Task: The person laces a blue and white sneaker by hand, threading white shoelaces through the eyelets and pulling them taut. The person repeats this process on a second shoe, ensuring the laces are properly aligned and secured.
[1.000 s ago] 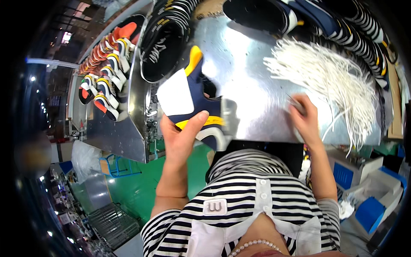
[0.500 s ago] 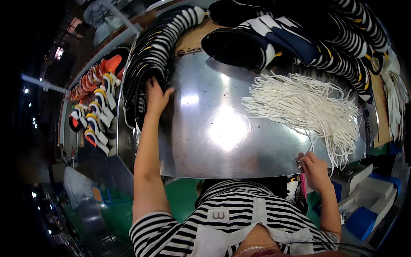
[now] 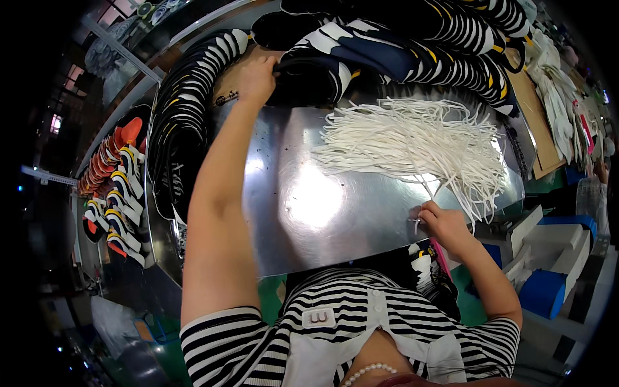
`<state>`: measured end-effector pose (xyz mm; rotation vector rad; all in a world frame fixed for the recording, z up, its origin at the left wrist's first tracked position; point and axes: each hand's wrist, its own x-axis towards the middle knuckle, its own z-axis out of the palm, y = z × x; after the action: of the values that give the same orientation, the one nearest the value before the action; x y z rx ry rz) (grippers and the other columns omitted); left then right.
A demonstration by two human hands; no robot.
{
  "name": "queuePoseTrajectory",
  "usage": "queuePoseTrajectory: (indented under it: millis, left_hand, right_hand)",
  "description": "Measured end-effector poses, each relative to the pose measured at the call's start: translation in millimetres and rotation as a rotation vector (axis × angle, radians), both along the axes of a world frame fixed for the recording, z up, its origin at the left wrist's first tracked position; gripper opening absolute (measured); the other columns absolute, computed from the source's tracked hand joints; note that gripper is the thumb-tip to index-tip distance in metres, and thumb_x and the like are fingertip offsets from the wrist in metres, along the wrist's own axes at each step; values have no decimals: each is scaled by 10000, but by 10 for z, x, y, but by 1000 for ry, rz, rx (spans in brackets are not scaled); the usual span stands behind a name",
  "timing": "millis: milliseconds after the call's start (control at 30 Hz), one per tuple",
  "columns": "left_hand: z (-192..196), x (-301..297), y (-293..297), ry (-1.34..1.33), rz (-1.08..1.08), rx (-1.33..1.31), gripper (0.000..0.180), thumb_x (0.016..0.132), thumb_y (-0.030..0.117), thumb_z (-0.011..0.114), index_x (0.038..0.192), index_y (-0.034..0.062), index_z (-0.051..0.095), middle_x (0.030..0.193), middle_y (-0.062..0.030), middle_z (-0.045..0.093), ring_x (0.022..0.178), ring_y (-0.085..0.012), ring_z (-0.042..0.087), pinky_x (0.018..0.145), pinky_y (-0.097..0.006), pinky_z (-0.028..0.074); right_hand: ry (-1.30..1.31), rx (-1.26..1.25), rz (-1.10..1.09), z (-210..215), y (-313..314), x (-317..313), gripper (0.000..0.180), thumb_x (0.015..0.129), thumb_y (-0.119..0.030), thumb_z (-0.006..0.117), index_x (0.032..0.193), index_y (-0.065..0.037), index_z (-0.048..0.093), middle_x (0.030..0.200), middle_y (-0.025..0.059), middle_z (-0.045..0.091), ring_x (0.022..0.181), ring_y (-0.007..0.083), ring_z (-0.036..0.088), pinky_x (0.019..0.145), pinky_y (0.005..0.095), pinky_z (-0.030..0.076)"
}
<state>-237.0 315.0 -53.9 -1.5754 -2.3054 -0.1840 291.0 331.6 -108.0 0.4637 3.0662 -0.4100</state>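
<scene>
My left hand [image 3: 256, 79] reaches far across the shiny metal table [image 3: 303, 193] and grips a black and white shoe upper [image 3: 309, 80] at the near end of a stacked row of uppers [image 3: 412, 51]. My right hand [image 3: 445, 226] rests at the table's near right edge, fingers pinched on the end of a white shoelace [image 3: 419, 216]. A loose pile of white laces [image 3: 419, 142] spreads over the right half of the table, just beyond that hand.
A curved stack of black uppers [image 3: 187, 116] lines the table's left side. Orange, yellow and black shoes [image 3: 113, 187] sit on a rack further left. Blue and white bins [image 3: 548, 271] stand at the right, cardboard [image 3: 535, 129] at the far right.
My left hand put away the navy, yellow and white shoe it held, then moved right along the far row onto a black upper. My right hand slid to the table's near right edge and took a lace.
</scene>
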Motion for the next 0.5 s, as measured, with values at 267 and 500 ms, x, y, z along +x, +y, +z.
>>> queuePoseTrajectory:
  millis: [267,500]
  left_hand:
    - [-325,543,-1543,-20,-21,333,769,781,213,787,1417,17,400,1323,-250,510,1176,-421,532,1005,-468,433]
    - [-1254,30,-2253,-886,490,686,589,724,131,829,1216,0,534,990,-142,637,904,-279,632,865,-361,508]
  right_hand:
    - [310,-234,-7,137,-238,-458,205,845,-70,666,1032,-83,584,1006,78,674,731,273,658,601,354,508]
    - [1138,-1107,131,1574,-519,-1008,172,948,-67,595,1110,-21,563,921,120,684,655,70,537,593,162,416]
